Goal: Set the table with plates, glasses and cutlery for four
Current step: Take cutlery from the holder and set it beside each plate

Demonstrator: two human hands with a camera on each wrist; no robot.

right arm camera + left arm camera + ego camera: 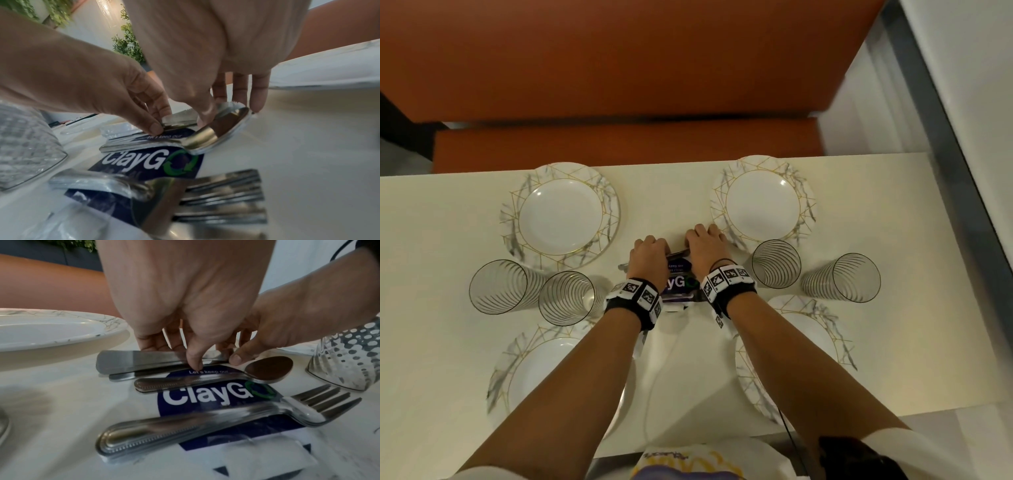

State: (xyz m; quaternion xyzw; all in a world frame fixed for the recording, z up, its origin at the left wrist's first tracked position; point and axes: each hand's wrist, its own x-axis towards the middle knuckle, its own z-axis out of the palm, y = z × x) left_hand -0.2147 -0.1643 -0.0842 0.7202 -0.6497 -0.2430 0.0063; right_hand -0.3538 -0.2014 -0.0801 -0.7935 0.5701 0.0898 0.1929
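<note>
A stack of knives (131, 361) lies at the table's middle on a blue ClayGo sticker (205, 395). Nearer to me lie stacked spoons (269, 369), then stacked forks (205, 421). My left hand (649, 248) pinches the knife handles between thumb and fingers. My right hand (702, 238) pinches the blade end of the same stack, just above the spoon bowls (224, 129). Four marbled plates stand at far left (565, 219), far right (762, 202), near left (534, 370) and near right (815, 329), the near two partly hidden by my forearms.
Two ribbed glasses (498, 291) (566, 298) stand left of my hands and two more (775, 263) (856, 277) to the right. An orange bench (619, 68) runs past the table's far edge. The table (893, 342) ends at the right by a grey strip.
</note>
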